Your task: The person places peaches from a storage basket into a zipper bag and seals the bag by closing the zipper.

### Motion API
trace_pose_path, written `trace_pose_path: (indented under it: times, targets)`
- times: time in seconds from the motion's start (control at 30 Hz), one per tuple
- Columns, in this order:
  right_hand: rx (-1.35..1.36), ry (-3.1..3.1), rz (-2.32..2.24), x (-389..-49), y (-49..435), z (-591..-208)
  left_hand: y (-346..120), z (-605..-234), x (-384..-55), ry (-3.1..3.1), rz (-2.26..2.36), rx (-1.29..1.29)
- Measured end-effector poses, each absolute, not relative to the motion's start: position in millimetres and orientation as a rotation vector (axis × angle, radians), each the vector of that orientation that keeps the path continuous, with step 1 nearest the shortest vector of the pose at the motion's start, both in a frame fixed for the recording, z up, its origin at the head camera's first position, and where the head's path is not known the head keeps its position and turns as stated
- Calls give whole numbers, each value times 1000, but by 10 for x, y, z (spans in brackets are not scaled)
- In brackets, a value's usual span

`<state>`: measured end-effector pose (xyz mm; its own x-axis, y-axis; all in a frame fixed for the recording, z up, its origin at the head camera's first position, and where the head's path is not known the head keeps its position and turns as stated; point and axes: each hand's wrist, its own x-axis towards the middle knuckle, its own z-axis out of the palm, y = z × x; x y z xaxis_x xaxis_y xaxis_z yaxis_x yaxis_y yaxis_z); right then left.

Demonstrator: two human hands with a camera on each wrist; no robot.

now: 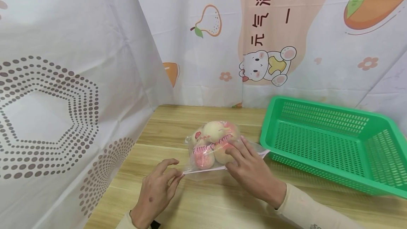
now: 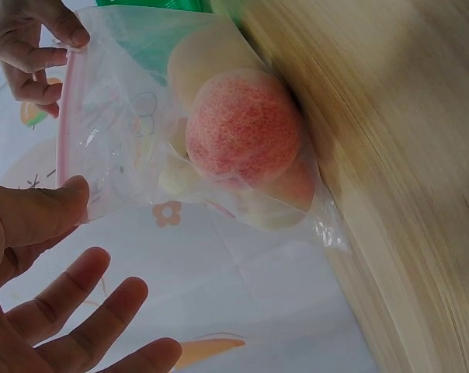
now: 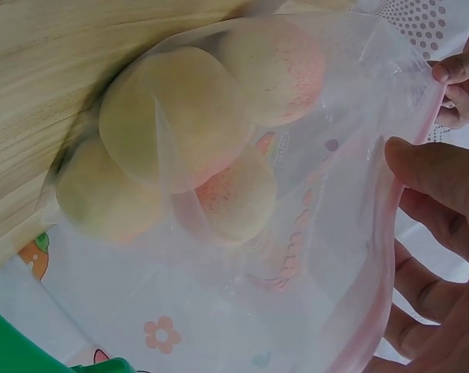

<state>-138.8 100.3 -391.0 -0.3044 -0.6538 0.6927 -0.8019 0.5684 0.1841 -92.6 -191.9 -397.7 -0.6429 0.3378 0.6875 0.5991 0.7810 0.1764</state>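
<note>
A clear zip-lock bag (image 1: 208, 170) with a pink-edged opening lies on the table, printed in red. Several peaches (image 1: 204, 158) fill its far part; one blushed peach (image 2: 244, 128) shows large in the left wrist view, paler peaches (image 3: 172, 116) in the right wrist view. My left hand (image 1: 160, 186) pinches the left end of the bag's zip edge between thumb and finger, its other fingers spread. Farther right along that edge, my right hand (image 1: 249, 169) grips with the thumb on one side and the fingers on the other.
A green plastic basket (image 1: 318, 154) with slotted walls stands on the wooden table (image 1: 165, 126), right of the bag. White patterned cloth (image 1: 197, 56) hangs behind the table, and another dotted cloth (image 1: 63, 116) hangs along its left side.
</note>
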Motion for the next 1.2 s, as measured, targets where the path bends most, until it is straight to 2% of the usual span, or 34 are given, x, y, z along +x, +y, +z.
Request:
trace_pose_path:
  times: [1.2]
  targets:
    - [1165, -2065, 280, -1409, 1083, -3896, -1917, -3947, -916, -2327, -490, -672]
